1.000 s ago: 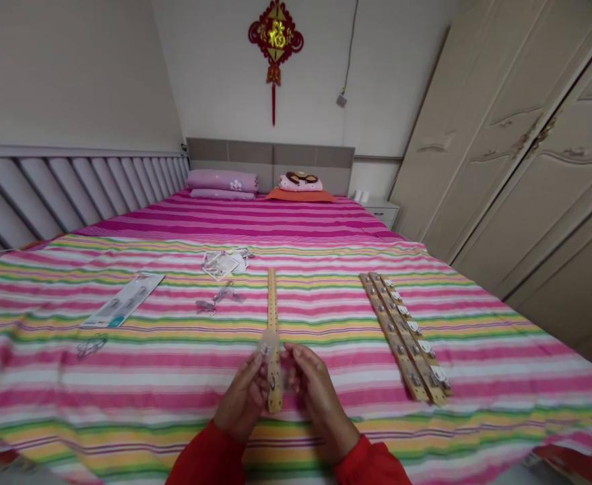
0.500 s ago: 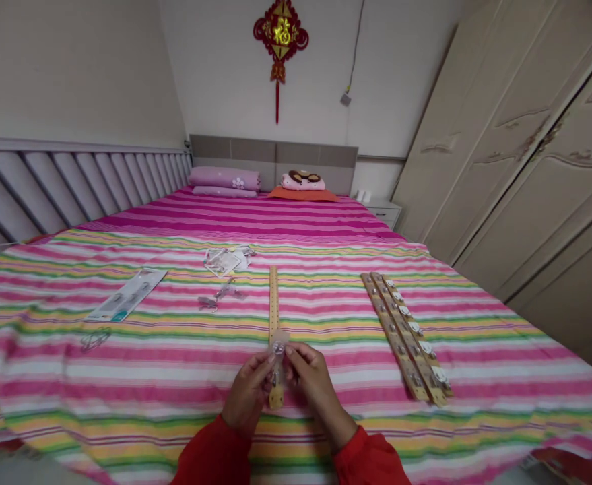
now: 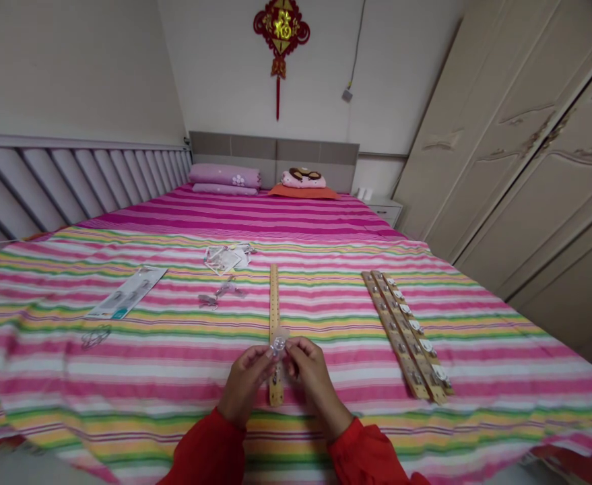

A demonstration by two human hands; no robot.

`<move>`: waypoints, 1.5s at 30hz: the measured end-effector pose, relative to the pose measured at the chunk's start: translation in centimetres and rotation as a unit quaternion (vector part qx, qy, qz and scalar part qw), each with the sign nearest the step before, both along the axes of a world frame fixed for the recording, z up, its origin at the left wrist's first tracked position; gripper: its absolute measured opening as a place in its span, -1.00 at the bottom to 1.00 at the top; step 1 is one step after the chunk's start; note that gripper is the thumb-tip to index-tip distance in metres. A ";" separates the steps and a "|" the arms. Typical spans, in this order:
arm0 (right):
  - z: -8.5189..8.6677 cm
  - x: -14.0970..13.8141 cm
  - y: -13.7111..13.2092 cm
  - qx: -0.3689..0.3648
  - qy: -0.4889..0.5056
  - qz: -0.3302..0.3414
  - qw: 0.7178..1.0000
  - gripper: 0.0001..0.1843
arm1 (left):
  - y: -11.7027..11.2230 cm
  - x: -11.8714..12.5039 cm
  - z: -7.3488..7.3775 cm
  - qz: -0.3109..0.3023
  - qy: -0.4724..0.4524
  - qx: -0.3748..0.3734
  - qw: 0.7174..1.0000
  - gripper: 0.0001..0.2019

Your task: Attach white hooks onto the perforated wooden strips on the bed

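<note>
Fingers of my left hand [image 3: 246, 378] are closed in a pinch on the left edge of a small clear piece [image 3: 279, 344], and those of my right hand [image 3: 312, 377] pinch its right edge. The piece is over the lower half of a wooden strip [image 3: 274, 296], which I use as my landmark; a shiny bit of metal [image 3: 275, 379] is on the strip's near end, between my hands. Whether the piece touches the wood, I cannot tell.

Well to the right of the strip, three more strips [image 3: 393, 339] lie side by side, bearing metal fittings, with white parts along the outermost. Left of my landmark I see some greyish clear bits [image 3: 223, 289], a heap of packets [image 3: 229, 259] beyond them, and, farther left, a long pack [image 3: 128, 293] with thin wire pieces [image 3: 96, 335] just nearer me. Striped cloth [image 3: 326, 296] on the bed lies under it all.
</note>
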State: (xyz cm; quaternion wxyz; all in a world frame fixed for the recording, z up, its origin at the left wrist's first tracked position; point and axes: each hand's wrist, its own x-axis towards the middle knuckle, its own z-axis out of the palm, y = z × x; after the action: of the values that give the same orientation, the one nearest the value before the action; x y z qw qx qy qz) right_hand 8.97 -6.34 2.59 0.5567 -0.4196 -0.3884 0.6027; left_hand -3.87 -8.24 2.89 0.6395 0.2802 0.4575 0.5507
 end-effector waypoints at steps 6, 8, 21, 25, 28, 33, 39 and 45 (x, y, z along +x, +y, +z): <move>0.2 0.0 -0.1 -0.006 0.006 0.001 1.000 -0.65 | -0.1 -0.1 -0.2 -0.021 -0.058 -0.011 0.998 -0.66; 0.2 0.0 -0.2 -0.003 0.002 0.005 1.000 -0.64 | -0.1 -0.1 -0.1 -0.018 -0.067 -0.018 0.997 -0.67; 0.0 0.1 -0.3 0.014 0.010 -0.026 1.000 -0.59 | -0.2 -0.1 -0.2 0.065 -0.004 -0.014 0.998 -0.68; 0.3 -0.1 -0.7 0.022 -0.007 -0.028 0.999 -0.62 | -0.5 -0.3 -0.3 0.156 0.253 0.188 0.936 -0.80; 1.1 -0.3 -1.2 0.024 -0.006 -0.019 1.000 -0.62 | -1.1 -0.2 -0.1 0.202 0.412 0.360 0.812 -0.94; 2.3 -0.5 -1.8 0.021 -0.006 -0.032 0.999 -0.60 | -1.8 0.1 -0.6 0.214 0.528 0.468 0.676 -0.82; 2.2 -0.3 -1.8 0.015 -0.008 -0.049 0.999 -0.61 | -2.1 0.1 -1.3 0.184 0.526 0.481 0.677 -0.81; 1.3 0.3 -0.8 0.014 -0.014 -0.020 1.000 -0.62 | -2.1 -0.2 -0.7 0.151 0.470 0.442 0.749 -0.85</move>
State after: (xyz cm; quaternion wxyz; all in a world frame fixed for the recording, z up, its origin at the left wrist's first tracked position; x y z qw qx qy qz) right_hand 9.25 -7.09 3.90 0.5691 -0.4282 -0.3960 0.5796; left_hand -4.10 -10.33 2.23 0.0571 0.6819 0.4422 0.5798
